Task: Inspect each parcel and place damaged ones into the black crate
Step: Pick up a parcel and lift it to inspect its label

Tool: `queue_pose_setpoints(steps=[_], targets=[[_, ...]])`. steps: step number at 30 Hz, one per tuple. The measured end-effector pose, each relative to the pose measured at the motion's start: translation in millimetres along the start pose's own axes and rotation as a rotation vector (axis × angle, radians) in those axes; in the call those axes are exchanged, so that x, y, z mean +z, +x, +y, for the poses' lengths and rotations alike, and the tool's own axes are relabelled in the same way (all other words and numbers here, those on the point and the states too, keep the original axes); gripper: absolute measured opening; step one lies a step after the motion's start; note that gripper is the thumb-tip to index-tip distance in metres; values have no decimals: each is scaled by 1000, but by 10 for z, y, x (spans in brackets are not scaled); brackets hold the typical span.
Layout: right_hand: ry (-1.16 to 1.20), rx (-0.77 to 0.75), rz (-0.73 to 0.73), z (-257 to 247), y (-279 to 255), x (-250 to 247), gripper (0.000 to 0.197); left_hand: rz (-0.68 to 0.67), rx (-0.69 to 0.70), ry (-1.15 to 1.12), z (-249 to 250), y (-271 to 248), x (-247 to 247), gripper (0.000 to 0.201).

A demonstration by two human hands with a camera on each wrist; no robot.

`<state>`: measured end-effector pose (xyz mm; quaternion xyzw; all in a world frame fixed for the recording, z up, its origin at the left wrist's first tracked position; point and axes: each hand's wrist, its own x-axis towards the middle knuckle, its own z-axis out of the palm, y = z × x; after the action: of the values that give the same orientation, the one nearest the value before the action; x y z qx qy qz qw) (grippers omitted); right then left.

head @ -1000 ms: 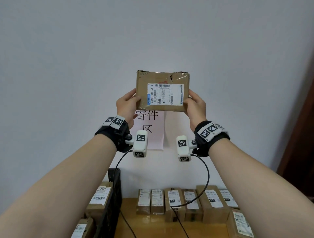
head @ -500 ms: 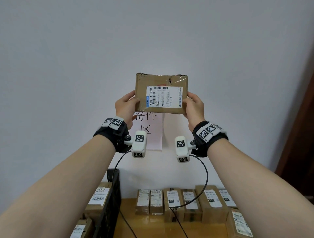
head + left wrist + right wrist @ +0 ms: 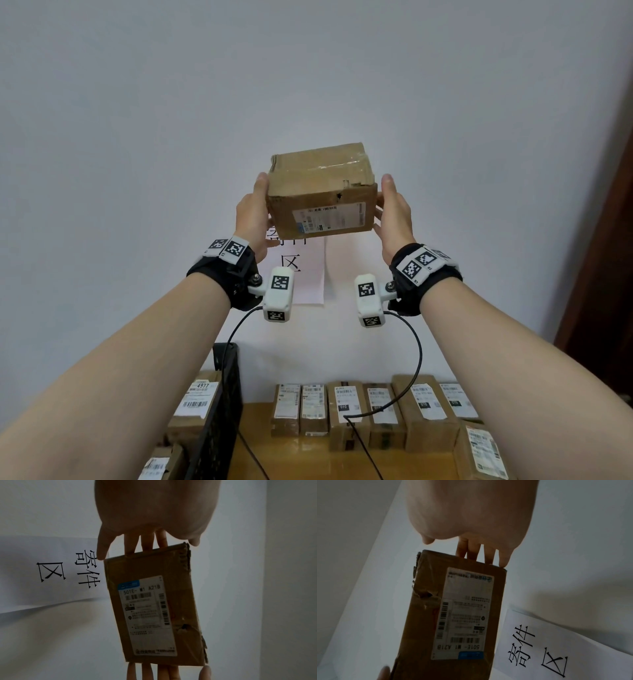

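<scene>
Now | left hand [image 3: 251, 219] grip: flat fingers pressing parcel [image 3: 322, 195] | right hand [image 3: 394, 216] grip: same, opposite end

Parcel depot, labelled parcels [image 3: 373, 414] on table [image 3: 308, 459], wall sign [image 3: 308, 274]

Bare forearms; black wristbands [image 3: 222, 277] with checkered marker tags; white camera pods [image 3: 279, 294]; black cables [image 3: 407, 373]

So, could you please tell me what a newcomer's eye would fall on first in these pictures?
First, the cardboard parcel held up against the white wall between the left hand and right hand, with a torn hole near its top edge above the shipping label. Below, a row of labelled parcels lines the wooden table, with the black crate at left.
</scene>
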<state>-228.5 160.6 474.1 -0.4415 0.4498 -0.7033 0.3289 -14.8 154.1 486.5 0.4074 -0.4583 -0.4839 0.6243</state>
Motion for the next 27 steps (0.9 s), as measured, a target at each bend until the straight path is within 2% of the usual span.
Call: queue_pose_setpoints(steps=[6, 12, 22, 27], targets=[[2, -65, 16, -30, -55, 22, 30, 23, 98, 24, -41, 2, 50, 32], [35, -91, 7, 32, -32, 2, 44, -46, 169, -56, -62, 34, 48, 29], [61, -95, 10, 56, -16, 38, 41, -30, 157, -73, -83, 97, 39, 35], [63, -91, 7, 35, -20, 43, 41, -43, 143, -72, -100, 153, 28, 28]])
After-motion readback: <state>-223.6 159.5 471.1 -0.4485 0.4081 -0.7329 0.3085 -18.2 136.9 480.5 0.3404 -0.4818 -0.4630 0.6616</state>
